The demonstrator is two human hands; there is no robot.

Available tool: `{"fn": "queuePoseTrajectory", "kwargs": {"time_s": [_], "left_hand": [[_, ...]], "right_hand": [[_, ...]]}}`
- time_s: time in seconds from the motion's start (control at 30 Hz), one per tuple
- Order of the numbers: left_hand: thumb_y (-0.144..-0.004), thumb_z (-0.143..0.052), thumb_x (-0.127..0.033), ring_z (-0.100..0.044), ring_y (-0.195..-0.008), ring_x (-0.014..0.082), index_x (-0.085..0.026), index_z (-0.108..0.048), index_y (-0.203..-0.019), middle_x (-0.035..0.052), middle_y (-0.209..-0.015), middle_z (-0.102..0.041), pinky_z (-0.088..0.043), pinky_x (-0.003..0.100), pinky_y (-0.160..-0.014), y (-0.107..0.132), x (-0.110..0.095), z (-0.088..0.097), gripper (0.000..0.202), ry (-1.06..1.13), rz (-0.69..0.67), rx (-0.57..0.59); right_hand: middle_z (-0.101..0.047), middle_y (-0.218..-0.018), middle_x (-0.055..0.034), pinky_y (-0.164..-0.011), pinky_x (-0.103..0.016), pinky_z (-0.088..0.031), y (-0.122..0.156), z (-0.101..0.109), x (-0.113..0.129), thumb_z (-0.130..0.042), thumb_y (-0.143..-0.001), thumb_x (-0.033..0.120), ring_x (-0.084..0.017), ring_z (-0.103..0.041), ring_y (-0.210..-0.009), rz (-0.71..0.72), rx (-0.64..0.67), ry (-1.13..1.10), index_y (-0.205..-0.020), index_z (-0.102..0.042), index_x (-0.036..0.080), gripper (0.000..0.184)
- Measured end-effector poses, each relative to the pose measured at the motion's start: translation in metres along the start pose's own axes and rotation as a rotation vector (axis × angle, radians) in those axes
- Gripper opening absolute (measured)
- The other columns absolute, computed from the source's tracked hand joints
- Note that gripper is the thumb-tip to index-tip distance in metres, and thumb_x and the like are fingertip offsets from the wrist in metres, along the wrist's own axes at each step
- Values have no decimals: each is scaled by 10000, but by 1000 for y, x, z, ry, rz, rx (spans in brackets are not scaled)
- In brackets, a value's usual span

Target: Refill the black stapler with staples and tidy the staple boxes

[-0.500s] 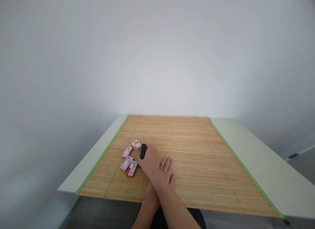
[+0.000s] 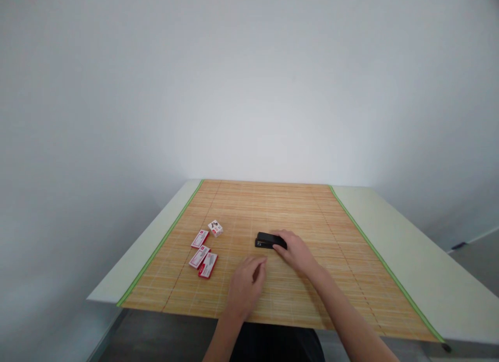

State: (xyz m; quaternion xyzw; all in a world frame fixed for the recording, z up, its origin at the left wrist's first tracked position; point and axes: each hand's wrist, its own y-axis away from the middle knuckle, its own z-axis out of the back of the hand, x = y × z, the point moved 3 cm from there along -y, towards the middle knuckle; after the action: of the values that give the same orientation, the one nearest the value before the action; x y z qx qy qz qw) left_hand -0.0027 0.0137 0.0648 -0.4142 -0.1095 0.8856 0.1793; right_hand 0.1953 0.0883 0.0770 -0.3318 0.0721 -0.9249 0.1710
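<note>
- Right hand [image 2: 294, 250] grips a black stapler [image 2: 265, 239] by one end, on a bamboo mat [image 2: 273, 203].
- Left hand [image 2: 245, 285] curls nearby; cannot tell whether it holds anything.
- Four small boxes [image 2: 199, 257] lie leftward.

The stapler [image 2: 268, 239] and pale table [image 2: 150, 237] against a plain wall [image 2: 249, 92] suggest an office.

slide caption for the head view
Right hand holds a black stapler, left hand nearby, four small boxes lying left on the mat.

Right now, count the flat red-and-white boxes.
3: the farthest flat red-and-white box, the middle box and the nearest box, all on the left of the slatted tan mat. None seems hidden.
</note>
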Motion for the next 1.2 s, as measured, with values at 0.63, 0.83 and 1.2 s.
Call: {"fn": "queuePoseTrajectory", "kwargs": {"time_s": [0.63,0.83,1.2], "left_hand": [[-1013,-498,-348,-408,-1435,348,-325,-529,-1468,61,-1574,-482,-163,700,-1232,5,-2,-22,457,-502,-63,34],[-993,-481,-261,-421,-1429,335,-385,-396,-1564,24,-1605,-452,-97,726,-1235,4,-2,-22,590,-490,-66,12],[-969,-514,-245,-417,-1436,347,-406,-389,-1567,14,-1606,-452,-60,741,-1232,4,-1,-24,632,-476,-50,11]], "right_hand": [[-670,-1115,-56,-980,-380,-410,-20,1,44,-823,-792,252,-255,-573,-1125,70,67,114,-1035,-722,237,264],[-651,-1063,-66,-917,-362,-430,-17,49,41,-759,-843,266,-238,-574,-1041,68,-21,116,-1047,-705,221,215],[-721,-838,-58,-607,-333,-497,77,62,-63,-618,-864,616,-198,-605,-620,-423,-369,-239,-1192,-726,194,546]]}}
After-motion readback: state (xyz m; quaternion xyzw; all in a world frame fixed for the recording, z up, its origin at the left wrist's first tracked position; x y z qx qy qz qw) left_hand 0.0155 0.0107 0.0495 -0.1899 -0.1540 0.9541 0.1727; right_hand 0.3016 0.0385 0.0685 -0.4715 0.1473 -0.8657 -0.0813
